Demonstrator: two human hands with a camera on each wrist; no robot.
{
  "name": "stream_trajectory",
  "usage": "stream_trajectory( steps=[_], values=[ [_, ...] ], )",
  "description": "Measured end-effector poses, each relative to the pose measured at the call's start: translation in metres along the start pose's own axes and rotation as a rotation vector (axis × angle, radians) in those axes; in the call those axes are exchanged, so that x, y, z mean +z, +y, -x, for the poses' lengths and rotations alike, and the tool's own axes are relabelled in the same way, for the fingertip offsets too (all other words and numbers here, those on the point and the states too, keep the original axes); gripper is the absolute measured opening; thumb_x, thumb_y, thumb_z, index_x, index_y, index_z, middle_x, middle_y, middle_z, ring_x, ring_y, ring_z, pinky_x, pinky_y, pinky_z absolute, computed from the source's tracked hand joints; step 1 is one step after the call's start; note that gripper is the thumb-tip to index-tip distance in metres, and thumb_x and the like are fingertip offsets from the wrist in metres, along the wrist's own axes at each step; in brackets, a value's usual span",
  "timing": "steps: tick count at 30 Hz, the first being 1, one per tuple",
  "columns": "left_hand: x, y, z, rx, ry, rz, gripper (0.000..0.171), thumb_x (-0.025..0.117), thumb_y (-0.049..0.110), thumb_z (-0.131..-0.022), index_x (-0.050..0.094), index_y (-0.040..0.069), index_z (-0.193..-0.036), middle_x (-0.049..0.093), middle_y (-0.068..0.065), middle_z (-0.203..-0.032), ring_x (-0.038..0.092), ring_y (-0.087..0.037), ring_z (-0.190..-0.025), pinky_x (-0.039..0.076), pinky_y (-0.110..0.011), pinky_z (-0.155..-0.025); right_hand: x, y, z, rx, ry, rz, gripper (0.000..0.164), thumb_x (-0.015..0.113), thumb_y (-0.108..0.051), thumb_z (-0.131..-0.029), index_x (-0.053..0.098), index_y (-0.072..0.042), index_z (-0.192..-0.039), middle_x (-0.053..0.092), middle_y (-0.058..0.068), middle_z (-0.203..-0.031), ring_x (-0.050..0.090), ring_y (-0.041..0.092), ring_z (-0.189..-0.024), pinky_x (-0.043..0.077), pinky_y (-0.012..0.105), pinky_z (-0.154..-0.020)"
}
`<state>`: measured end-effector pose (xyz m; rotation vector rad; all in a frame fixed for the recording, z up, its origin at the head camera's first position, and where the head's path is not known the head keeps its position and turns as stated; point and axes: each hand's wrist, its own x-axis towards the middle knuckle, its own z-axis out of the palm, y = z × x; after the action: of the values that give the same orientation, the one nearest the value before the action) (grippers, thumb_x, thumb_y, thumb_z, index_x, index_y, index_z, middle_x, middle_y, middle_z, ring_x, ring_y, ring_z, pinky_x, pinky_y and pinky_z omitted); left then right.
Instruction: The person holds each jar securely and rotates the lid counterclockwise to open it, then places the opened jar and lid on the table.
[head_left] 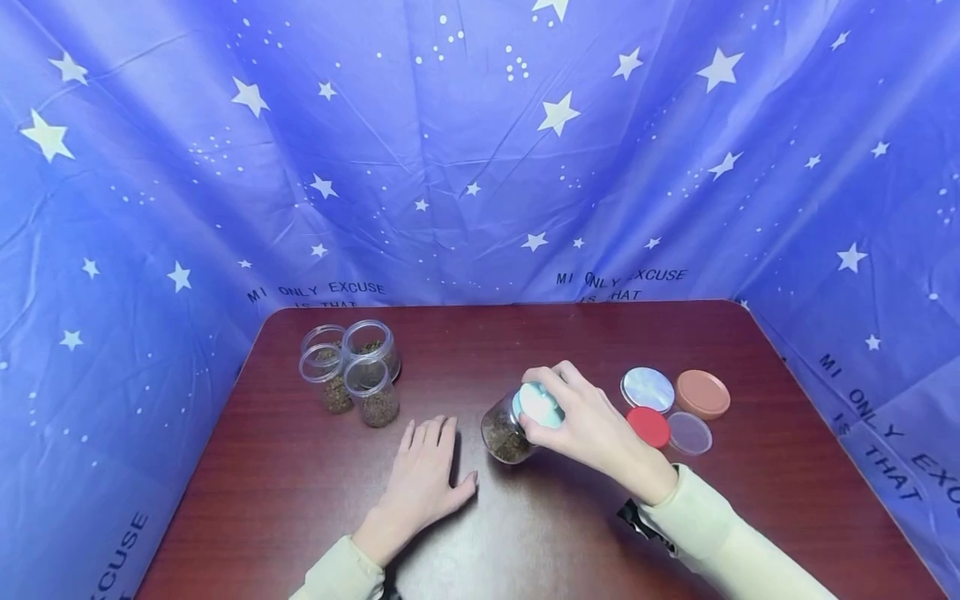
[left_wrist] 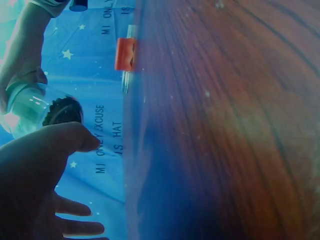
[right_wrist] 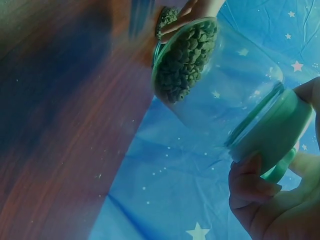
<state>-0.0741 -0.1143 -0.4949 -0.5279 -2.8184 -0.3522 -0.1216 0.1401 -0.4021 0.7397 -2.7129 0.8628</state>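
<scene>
My right hand [head_left: 581, 421] grips the pale green lid [head_left: 540, 405] of a clear jar [head_left: 507, 433], with thumb and fingers around the lid's rim. Small greenish-brown lumps [right_wrist: 186, 62] fill the lower part of the jar, which leans with its lid toward the right. Whether its base touches the table, I cannot tell. To the left of the jar, my left hand [head_left: 420, 475] rests palm down on the table, fingers straight and thumb spread. Nothing is in it. In the left wrist view its thumb [left_wrist: 75, 137] partly overlaps the jar.
Several lidless clear jars [head_left: 378, 404] with similar brown contents stand in a group at the left of the table [head_left: 465, 350]. To the right lie a silvery lid [head_left: 647, 389], an orange lid [head_left: 702, 394], a red lid [head_left: 648, 427] and a clear lid [head_left: 690, 433]. A starry blue curtain [head_left: 480, 125] surrounds the table.
</scene>
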Motion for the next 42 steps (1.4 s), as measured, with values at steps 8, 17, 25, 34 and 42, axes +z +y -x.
stream_trajectory(
  steps=[8, 17, 25, 34, 42],
  values=[
    [-0.010, 0.010, -0.008, 0.035, 0.042, 0.103, 0.114, 0.080, 0.076, -0.068, 0.050, -0.003, -0.146, 0.059, -0.018, -0.140, 0.056, -0.034, -0.132, 0.039, -0.061, -0.114, 0.002, 0.002, 0.001, 0.007, 0.001, -0.008, 0.044, 0.080, -0.032, -0.080, 0.064, -0.026, -0.121, 0.056, -0.004, -0.102, 0.057, 0.011, -0.071, 0.051, 0.028, -0.061],
    [-0.017, 0.033, -0.031, 0.049, 0.136, 0.423, 0.109, 0.091, 0.059, -0.070, 0.044, 0.001, -0.149, 0.056, -0.015, -0.144, 0.056, -0.031, -0.130, 0.051, -0.051, -0.103, 0.010, 0.001, 0.003, -0.003, 0.012, -0.003, 0.043, 0.081, -0.033, -0.081, 0.064, -0.026, -0.120, 0.054, -0.004, -0.100, 0.056, 0.011, -0.073, 0.051, 0.028, -0.061],
    [-0.011, 0.041, -0.041, 0.044, 0.124, 0.487, 0.095, 0.093, 0.047, -0.071, 0.049, 0.001, -0.141, 0.060, -0.010, -0.132, 0.057, -0.028, -0.121, 0.052, -0.043, -0.101, 0.013, -0.005, 0.002, -0.007, 0.011, -0.005, 0.042, 0.080, -0.035, -0.081, 0.064, -0.026, -0.119, 0.054, -0.004, -0.100, 0.056, 0.011, -0.073, 0.052, 0.029, -0.062],
    [-0.007, 0.042, -0.041, 0.033, 0.168, 0.459, 0.085, 0.093, 0.043, -0.071, 0.052, 0.002, -0.133, 0.062, -0.009, -0.119, 0.059, -0.025, -0.110, 0.054, -0.040, -0.094, 0.014, -0.008, 0.003, 0.017, -0.015, -0.010, 0.041, 0.080, -0.034, -0.083, 0.064, -0.026, -0.120, 0.054, -0.003, -0.099, 0.055, 0.011, -0.072, 0.052, 0.028, -0.061],
    [-0.007, 0.043, -0.040, 0.020, 0.144, 0.474, 0.087, 0.093, 0.041, -0.070, 0.051, 0.001, -0.135, 0.063, -0.009, -0.119, 0.060, -0.024, -0.110, 0.055, -0.039, -0.093, 0.016, -0.009, 0.005, 0.022, -0.017, -0.006, 0.042, 0.081, -0.034, -0.083, 0.065, -0.025, -0.121, 0.054, -0.002, -0.099, 0.057, 0.012, -0.071, 0.052, 0.028, -0.061]
  ],
)
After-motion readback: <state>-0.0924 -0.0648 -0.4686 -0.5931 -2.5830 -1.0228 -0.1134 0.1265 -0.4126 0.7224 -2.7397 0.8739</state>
